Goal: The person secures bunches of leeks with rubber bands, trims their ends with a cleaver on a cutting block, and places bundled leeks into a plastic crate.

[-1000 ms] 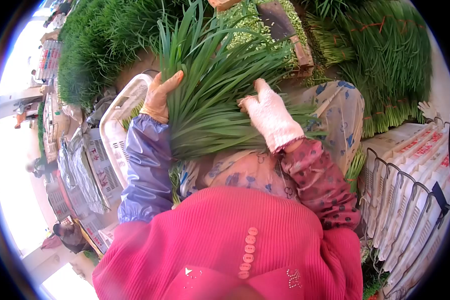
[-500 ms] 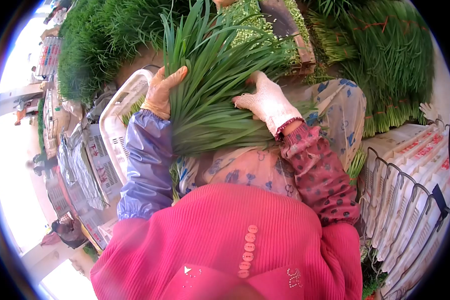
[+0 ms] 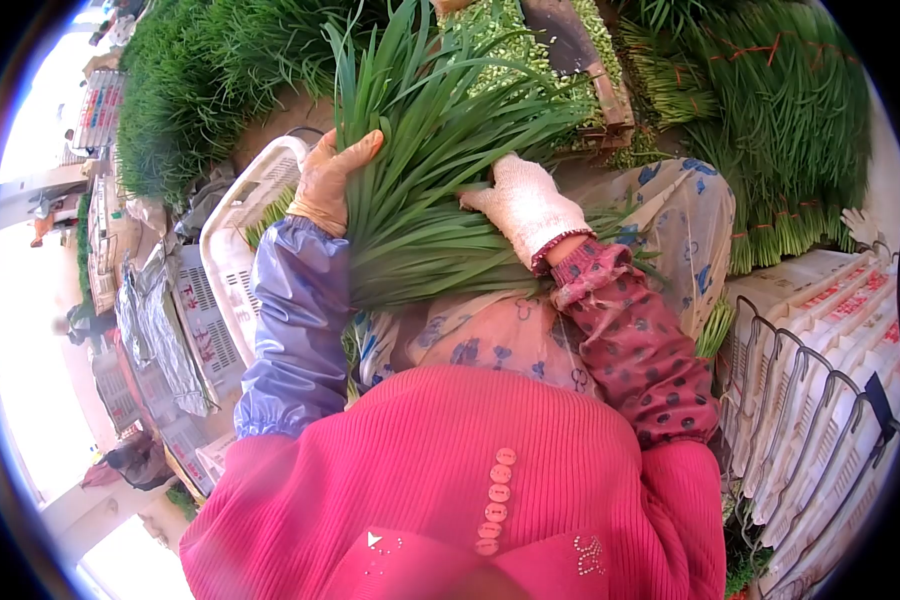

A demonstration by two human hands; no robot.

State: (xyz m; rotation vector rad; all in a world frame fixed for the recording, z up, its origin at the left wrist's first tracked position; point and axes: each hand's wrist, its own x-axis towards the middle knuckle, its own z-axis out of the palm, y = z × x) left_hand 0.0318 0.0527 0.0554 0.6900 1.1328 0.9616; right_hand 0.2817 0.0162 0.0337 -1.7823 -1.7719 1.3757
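A large loose bunch of long flat green leaves, which look like garlic chives, lies across my lap and fans out away from me. My left hand, in an orange-tan rubber glove, grips its left side with the thumb over the leaves; the fingers are mostly hidden. On the right side of the bunch, my right hand in a white knit glove closes around the leaves, its fingertips partly hidden among them. A clear plastic apron with blue flowers covers my lap beneath the leaves.
A white plastic basket stands at my left. Ahead lie chopped green pieces beside a wooden-edged box. Tied chive bundles are piled at the right, above stacked white crates with wire handles. More greens fill the far left.
My right hand has shifted slightly left, and my left hand slightly right, so they are a little closer together. Both still hold the bunch.
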